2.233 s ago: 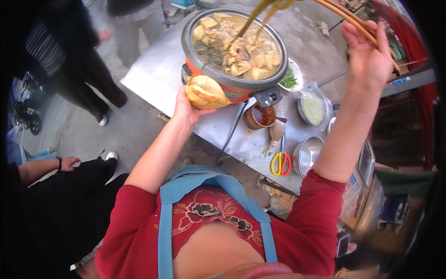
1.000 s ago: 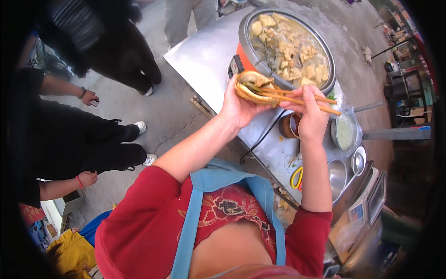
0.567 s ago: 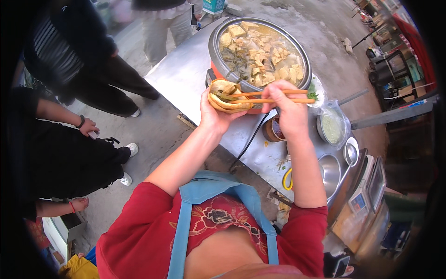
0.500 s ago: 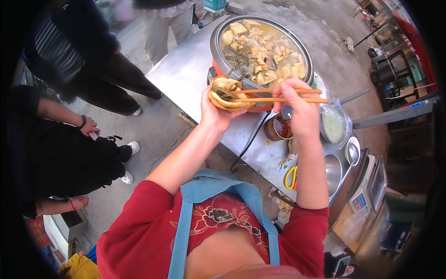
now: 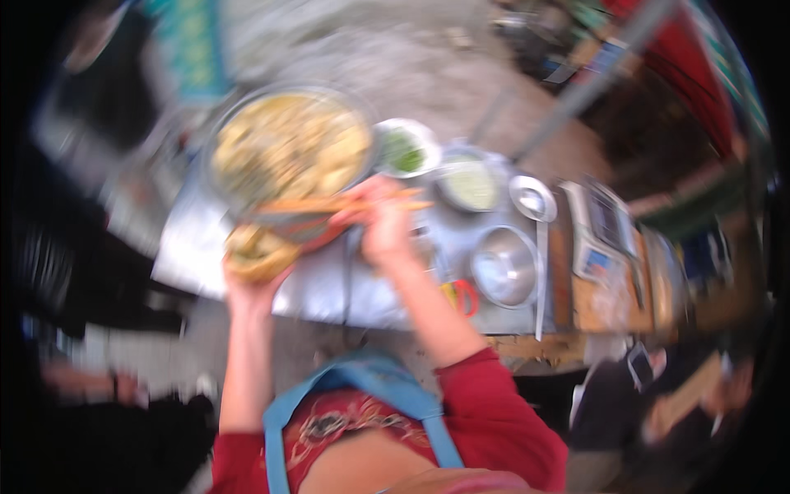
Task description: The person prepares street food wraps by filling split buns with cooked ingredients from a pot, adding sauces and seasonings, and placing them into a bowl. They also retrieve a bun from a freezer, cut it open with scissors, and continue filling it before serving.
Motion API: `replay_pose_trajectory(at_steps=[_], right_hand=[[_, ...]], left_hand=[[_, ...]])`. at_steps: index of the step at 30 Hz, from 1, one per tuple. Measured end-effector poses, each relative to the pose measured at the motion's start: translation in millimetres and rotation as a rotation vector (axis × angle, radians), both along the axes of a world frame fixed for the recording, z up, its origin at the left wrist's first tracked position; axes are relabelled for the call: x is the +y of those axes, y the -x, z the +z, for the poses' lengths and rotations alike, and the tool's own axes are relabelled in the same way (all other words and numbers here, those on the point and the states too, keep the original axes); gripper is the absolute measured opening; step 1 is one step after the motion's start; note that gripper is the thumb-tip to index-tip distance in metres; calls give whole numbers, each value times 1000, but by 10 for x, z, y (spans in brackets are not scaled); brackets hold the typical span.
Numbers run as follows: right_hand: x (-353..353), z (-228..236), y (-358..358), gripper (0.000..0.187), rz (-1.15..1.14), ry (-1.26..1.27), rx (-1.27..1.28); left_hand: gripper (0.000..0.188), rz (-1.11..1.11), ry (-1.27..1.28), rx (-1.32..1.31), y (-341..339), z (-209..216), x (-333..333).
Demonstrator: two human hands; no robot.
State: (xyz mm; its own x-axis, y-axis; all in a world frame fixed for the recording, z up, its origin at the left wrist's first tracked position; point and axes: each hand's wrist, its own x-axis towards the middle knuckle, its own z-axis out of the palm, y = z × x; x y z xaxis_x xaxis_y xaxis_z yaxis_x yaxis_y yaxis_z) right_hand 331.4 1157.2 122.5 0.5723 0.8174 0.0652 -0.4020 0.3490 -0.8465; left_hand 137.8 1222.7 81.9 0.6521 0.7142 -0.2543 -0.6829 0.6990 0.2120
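Note:
A round flatbread (image 5: 265,262), stuffed with pieces of food, rests in my left hand (image 5: 252,290), whose fingers cup it from below. My right hand (image 5: 380,221) grips a pair of long wooden chopsticks (image 5: 300,205). Their tips reach leftward, just above the bread; blur hides whether they touch it. Behind both hands stands a large round pot (image 5: 209,165) full of tofu-like chunks and other pieces in broth. Its near side is partly covered by the chopsticks and the bread.
Right of the pot are a white bowl (image 5: 429,140) of chopped greens, a bowl (image 5: 445,195) of pale green food, a metal bowl (image 5: 504,267), a ladle (image 5: 541,276) and scissors (image 5: 466,298). A scale (image 5: 594,247) stands farther right. People stand at left and lower right.
My view has swung to the right, so the pot and both hands sit farther left. The bread and chopsticks are still held. The bowl of greens now shows fully.

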Motion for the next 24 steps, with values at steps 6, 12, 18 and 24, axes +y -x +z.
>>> replay_pose_trajectory(at_steps=[6,12,18,24], right_hand=[[-238,98,122,33,191,-17,-5],[-237,332,214,25,333,188,-485],[-180,771,292,22,422,161,-710],[-411,983,15,21,208,-95,-694]], left_hand=[[60,110,-30,436,46,38,-62],[51,165,-167,397,-11,-130,-69],[53,180,-78,429,35,-3,-101],[53,235,-27,395,83,-67,-18]])
